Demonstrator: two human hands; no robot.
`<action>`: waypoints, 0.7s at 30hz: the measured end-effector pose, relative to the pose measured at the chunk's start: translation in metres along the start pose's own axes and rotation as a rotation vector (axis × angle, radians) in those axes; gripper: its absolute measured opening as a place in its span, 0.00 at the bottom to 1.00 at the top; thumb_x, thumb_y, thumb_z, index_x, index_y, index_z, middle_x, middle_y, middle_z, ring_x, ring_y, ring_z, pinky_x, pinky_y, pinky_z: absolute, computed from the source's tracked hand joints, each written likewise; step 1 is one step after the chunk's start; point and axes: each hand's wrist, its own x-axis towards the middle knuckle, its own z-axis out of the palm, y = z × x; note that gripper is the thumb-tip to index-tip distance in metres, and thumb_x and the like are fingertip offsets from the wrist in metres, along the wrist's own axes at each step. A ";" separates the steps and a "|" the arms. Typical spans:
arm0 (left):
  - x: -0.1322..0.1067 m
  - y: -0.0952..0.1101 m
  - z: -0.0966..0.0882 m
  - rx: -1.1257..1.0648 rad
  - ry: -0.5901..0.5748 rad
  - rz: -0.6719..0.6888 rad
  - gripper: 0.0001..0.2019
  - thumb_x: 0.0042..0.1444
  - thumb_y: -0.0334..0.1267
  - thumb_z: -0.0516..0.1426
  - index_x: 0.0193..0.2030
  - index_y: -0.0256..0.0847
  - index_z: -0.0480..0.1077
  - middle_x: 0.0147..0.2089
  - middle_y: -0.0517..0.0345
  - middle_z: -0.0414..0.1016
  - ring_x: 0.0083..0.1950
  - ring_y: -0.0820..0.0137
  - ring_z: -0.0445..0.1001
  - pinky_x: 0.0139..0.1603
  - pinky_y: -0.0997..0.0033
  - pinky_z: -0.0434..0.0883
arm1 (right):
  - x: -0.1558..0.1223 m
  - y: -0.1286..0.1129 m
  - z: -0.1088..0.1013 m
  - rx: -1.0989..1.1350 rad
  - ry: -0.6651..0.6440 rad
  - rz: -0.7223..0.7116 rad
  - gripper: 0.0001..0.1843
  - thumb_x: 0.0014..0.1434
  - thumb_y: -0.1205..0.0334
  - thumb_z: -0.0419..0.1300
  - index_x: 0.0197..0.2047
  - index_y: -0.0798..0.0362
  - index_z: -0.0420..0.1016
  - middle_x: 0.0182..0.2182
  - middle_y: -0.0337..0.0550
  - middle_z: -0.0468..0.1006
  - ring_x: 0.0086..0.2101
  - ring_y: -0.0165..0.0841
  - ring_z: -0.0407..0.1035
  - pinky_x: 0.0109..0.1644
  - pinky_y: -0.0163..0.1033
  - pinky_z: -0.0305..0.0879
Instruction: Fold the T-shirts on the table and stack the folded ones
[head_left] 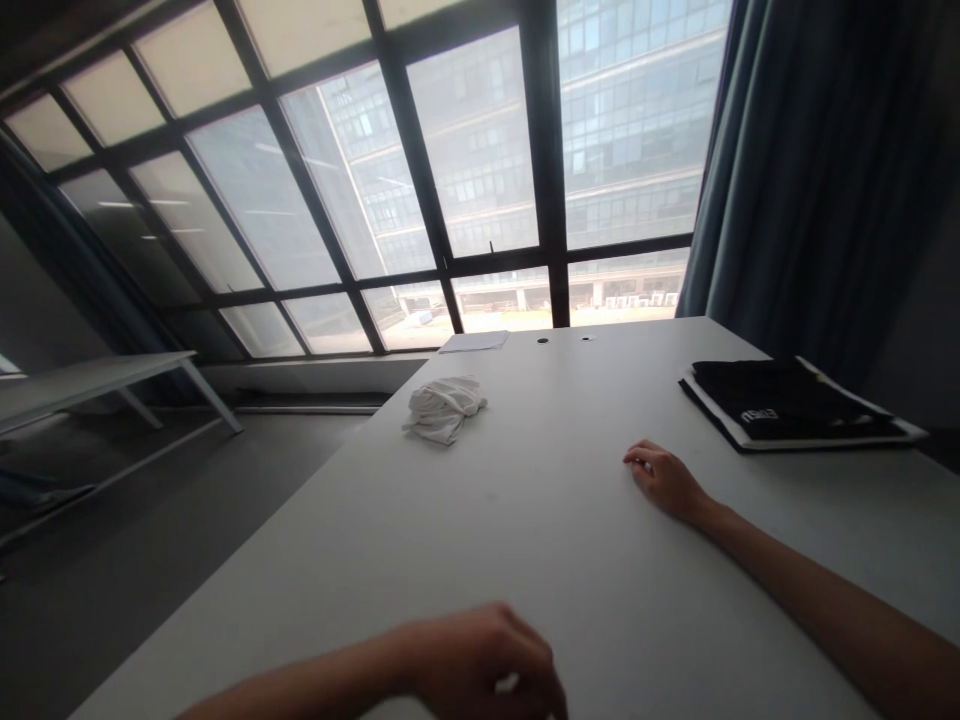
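Observation:
My left hand hovers low at the near edge of the view, slightly blurred, its fingers curled downward with a small gap between them. Its fingertips are partly cut off by the frame, and no object shows in it. Farther along the white table, my right hand rests with its fingers bent in loosely and nothing visible in them. A crumpled bundle of white cloth lies on the table's left side, apart from both hands. Right of my right hand is a stack of folded black and white garments, not touched.
Flat white sheets lie at the table's far left corner, near two round cable holes. Large windows stand behind, with a dark blue curtain at the right. Another white table stands to the left across the grey floor.

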 end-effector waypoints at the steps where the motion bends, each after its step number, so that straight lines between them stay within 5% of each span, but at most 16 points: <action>1: 0.013 -0.010 -0.012 0.012 0.033 0.007 0.13 0.67 0.40 0.53 0.44 0.41 0.78 0.32 0.53 0.78 0.28 0.72 0.68 0.34 0.76 0.69 | 0.000 0.000 0.000 0.001 0.003 0.002 0.13 0.59 0.65 0.52 0.38 0.51 0.79 0.41 0.45 0.79 0.36 0.35 0.72 0.45 0.40 0.66; 6: 0.076 -0.091 -0.067 0.079 0.424 -0.021 0.13 0.65 0.38 0.54 0.44 0.34 0.78 0.29 0.54 0.78 0.24 0.77 0.67 0.28 0.80 0.65 | 0.001 0.001 0.000 -0.006 0.000 0.009 0.14 0.59 0.64 0.52 0.39 0.52 0.79 0.41 0.45 0.78 0.36 0.36 0.72 0.46 0.41 0.66; 10: 0.113 -0.140 -0.092 0.108 0.572 -0.057 0.12 0.63 0.34 0.53 0.42 0.33 0.78 0.26 0.58 0.76 0.23 0.78 0.65 0.27 0.81 0.62 | 0.002 0.001 0.000 -0.017 -0.020 0.016 0.14 0.60 0.64 0.51 0.40 0.52 0.78 0.42 0.46 0.78 0.38 0.36 0.73 0.47 0.42 0.66; 21: 0.140 -0.173 -0.110 0.254 0.655 -0.165 0.14 0.62 0.31 0.51 0.44 0.34 0.78 0.26 0.59 0.75 0.25 0.75 0.65 0.31 0.78 0.64 | 0.002 0.001 0.000 -0.049 -0.044 0.027 0.13 0.60 0.63 0.53 0.40 0.50 0.79 0.42 0.44 0.79 0.39 0.37 0.73 0.47 0.40 0.67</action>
